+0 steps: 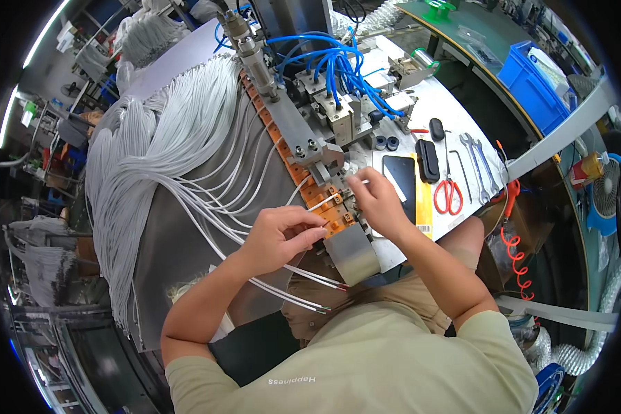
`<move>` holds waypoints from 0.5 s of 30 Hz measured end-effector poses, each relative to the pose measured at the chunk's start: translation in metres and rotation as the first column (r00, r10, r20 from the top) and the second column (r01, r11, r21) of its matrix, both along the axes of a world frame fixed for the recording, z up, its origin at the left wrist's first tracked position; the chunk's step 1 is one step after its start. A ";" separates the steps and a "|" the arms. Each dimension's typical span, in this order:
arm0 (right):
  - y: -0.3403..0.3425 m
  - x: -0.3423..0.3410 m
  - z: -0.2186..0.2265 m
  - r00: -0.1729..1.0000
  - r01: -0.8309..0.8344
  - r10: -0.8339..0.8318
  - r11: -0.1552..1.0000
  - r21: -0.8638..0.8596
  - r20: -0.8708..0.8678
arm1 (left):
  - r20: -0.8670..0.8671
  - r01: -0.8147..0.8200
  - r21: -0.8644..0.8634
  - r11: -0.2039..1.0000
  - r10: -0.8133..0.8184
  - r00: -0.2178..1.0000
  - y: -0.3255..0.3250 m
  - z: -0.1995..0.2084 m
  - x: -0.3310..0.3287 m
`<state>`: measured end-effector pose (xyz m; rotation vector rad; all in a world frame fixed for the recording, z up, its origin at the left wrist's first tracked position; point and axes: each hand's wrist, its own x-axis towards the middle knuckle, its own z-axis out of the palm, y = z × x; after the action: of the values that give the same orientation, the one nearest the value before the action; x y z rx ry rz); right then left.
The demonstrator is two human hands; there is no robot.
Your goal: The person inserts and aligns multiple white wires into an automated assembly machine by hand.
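My left hand (283, 238) hovers over the near end of an orange row of clamp blocks (334, 215). Its thumb and forefinger come together, with something thin at the tips that is too small to name. Across the row, my right hand (381, 205) is closed in a pinch beside the machine's metal head (328, 159); what its fingertips hold is hidden. A white cable (321, 203) lies across the orange blocks between both hands. Several loose white cables (283, 293) pass under my left forearm, their stripped ends showing coloured wires over my lap.
A large bundle of white cables (165, 138) covers the left side. On the white tabletop at right lie a phone (399, 181), a black case (427, 160), red-handled scissors (448, 196) and wrenches (477, 165). Blue air hoses (331, 58) cross the machine. A coiled red hose (514, 255) hangs beyond.
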<state>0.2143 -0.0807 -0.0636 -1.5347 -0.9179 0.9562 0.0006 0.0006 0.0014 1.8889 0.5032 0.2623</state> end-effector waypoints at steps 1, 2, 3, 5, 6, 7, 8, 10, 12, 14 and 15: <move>-0.006 -0.001 0.003 0.995 0.066 -0.067 0.998 0.023 0.075 | 0.014 -0.042 -0.077 0.996 0.043 0.999 -0.002 0.002 0.001; -0.011 -0.003 0.009 0.980 0.125 -0.131 0.991 0.053 0.147 | 0.023 -0.087 -0.153 0.984 0.091 0.996 -0.005 0.005 0.001; -0.022 -0.009 0.018 0.981 0.121 -0.127 0.991 0.053 0.148 | 0.029 -0.129 -0.228 0.965 0.139 0.990 -0.005 0.006 0.002; -0.046 -0.029 0.042 0.956 -0.021 -0.064 0.959 0.284 0.287 | 0.030 -0.134 -0.257 0.957 0.146 0.989 -0.004 0.004 -0.002; -0.049 -0.035 0.042 0.956 -0.015 -0.069 0.959 0.282 0.286 | 0.034 -0.129 -0.285 0.950 0.145 0.989 -0.003 0.003 -0.002; -0.048 -0.041 0.040 0.911 -0.049 -0.105 0.933 0.357 0.399 | 0.039 -0.124 -0.311 0.942 0.143 0.989 -0.001 0.002 -0.002; -0.047 -0.046 0.039 0.852 -0.091 -0.150 0.901 0.423 0.502 | 0.037 -0.121 -0.309 0.943 0.139 0.990 -0.001 0.001 0.000; -0.045 -0.047 0.035 0.781 -0.139 -0.205 0.864 0.484 0.590 | 0.027 -0.117 -0.167 0.979 0.123 0.992 -0.003 -0.001 0.001; -0.040 -0.042 0.033 0.742 -0.162 -0.212 0.864 0.477 0.636 | 0.021 -0.114 -0.095 0.989 0.116 0.993 -0.005 0.000 0.003; -0.040 -0.042 0.034 0.721 -0.176 -0.213 0.864 0.472 0.659 | 0.007 -0.131 0.001 0.991 0.131 0.991 -0.006 0.002 0.004; -0.041 -0.043 0.036 0.756 -0.170 -0.176 0.877 0.449 0.630 | 0.000 -0.139 0.048 0.989 0.139 0.990 -0.006 0.003 0.004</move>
<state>0.1717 -0.1219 -0.0280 -1.4251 -1.5206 0.0998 0.0046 -0.0058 0.0040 1.9035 0.6365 0.3660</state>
